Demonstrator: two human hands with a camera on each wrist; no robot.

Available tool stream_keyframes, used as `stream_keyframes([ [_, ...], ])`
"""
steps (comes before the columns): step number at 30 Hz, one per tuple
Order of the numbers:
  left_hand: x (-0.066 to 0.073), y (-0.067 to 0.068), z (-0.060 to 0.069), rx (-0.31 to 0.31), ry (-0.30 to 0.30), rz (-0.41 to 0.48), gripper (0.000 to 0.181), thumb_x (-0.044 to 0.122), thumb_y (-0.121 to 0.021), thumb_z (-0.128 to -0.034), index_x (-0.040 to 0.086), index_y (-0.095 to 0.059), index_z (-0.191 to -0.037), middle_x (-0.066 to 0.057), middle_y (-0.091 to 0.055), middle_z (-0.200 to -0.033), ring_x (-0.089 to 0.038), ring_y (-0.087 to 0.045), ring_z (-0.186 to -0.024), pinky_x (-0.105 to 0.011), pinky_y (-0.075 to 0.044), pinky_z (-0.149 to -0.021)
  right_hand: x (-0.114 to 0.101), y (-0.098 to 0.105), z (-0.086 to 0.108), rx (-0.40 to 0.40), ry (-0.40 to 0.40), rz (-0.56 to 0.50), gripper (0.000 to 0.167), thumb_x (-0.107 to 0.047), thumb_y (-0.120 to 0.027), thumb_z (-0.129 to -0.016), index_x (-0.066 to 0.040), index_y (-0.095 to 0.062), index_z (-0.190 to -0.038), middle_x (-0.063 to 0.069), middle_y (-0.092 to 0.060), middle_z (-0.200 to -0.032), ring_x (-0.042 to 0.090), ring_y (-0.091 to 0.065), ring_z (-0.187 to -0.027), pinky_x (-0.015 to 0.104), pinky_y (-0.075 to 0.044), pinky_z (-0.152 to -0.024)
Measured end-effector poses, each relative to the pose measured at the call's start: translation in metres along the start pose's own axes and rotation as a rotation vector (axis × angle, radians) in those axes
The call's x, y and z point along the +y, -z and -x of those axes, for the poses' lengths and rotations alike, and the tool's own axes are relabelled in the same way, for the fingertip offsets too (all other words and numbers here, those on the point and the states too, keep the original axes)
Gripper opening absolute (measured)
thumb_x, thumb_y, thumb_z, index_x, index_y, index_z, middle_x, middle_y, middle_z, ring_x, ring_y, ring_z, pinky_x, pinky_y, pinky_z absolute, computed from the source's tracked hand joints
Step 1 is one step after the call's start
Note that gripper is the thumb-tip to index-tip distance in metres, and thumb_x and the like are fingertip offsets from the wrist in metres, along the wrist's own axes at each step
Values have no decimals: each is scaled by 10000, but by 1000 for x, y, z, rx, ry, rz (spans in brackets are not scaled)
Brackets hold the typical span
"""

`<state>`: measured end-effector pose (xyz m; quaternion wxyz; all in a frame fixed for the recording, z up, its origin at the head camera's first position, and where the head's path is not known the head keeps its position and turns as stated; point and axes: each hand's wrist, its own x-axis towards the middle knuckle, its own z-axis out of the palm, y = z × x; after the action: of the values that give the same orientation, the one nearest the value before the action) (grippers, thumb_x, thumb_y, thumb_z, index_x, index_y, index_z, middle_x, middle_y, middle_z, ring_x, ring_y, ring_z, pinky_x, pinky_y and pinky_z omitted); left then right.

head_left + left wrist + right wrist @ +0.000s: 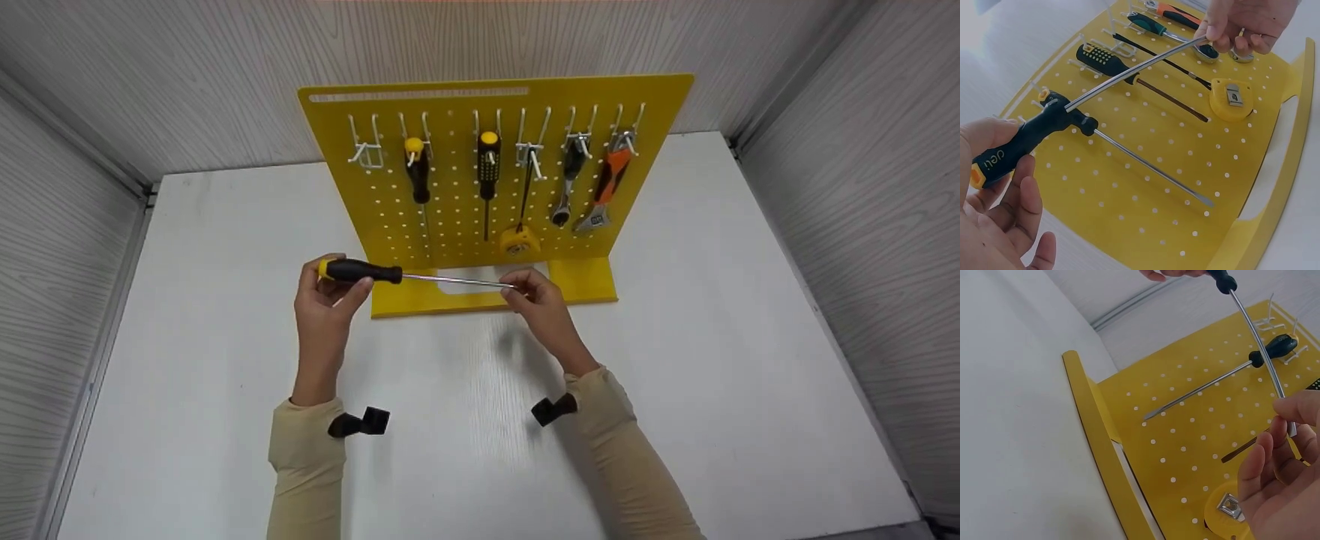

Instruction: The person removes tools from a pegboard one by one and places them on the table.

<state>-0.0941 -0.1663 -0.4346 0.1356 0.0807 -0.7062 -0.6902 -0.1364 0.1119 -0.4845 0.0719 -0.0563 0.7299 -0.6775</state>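
A screwdriver [364,271] with a black handle, yellow end cap and long metal shaft lies nearly level in front of the pegboard. My left hand [324,300] grips its handle between thumb and fingers; "deli" is printed there in the left wrist view. At the shaft's other end, my right hand [537,304] pinches the metal near the tip. The flat tip [1292,430] shows just past the right thumb in the right wrist view. Behind it stands the yellow pegboard [465,217], with one hook [367,154] at the far left bearing no tool.
On the pegboard's other hooks hang two screwdrivers, one [418,172] left and one [488,169] central, a yellow tape measure [520,241] on a black strap, a ratchet wrench [570,176] and an orange-handled adjustable wrench [610,180]. The white table [450,450] has panel walls around it.
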Motion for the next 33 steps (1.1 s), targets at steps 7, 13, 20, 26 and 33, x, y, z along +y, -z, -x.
stream_keyframes([
  [7, -5, 1, 5, 3, 14, 71, 361, 23, -660, -870, 69, -507, -1195, 19, -613, -1026, -123, -596, -967, -184, -493, -884, -2, 5, 2, 7, -1, -1, 145, -111, -623, -931, -44, -660, -1054, 14, -615, -1034, 146, -524, -810, 220, -473, -702],
  [13, -10, 4, 8, -16, 32, 83, 360, 26, -653, -872, 84, -492, -1189, 45, -637, -975, -107, -606, -938, -190, -492, -905, -2, 7, 2, 25, -9, 4, 137, -96, -620, -931, -26, -659, -1042, 38, -616, -1008, 143, -525, -813, 225, -473, -705],
  [20, -20, 9, 12, -4, 74, 41, 363, 36, -660, -875, 78, -493, -1195, 45, -644, -996, -123, -590, -946, -187, -497, -875, 2, 8, 1, -2, 4, 41, 177, -128, -619, -939, -10, -649, -1066, 121, -617, -1073, 159, -544, -851, 261, -492, -746],
  [26, -27, 8, 13, -12, 111, -39, 400, 96, -678, -885, 71, -489, -1237, 16, -648, -1091, -147, -556, -999, -198, -482, -863, 5, 12, 1, 8, -10, 56, 202, -134, -622, -938, 12, -645, -1076, 59, -620, -1043, 175, -551, -858, 299, -501, -765],
  [33, -38, 8, 14, -19, 134, -51, 451, 107, -696, -874, 73, -461, -1258, 13, -659, -1097, -128, -557, -1001, -208, -466, -868, 9, 16, 1, 23, -37, 86, 175, -144, -627, -936, -26, -659, -1062, 50, -629, -1048, 173, -546, -857, 224, -475, -719],
])
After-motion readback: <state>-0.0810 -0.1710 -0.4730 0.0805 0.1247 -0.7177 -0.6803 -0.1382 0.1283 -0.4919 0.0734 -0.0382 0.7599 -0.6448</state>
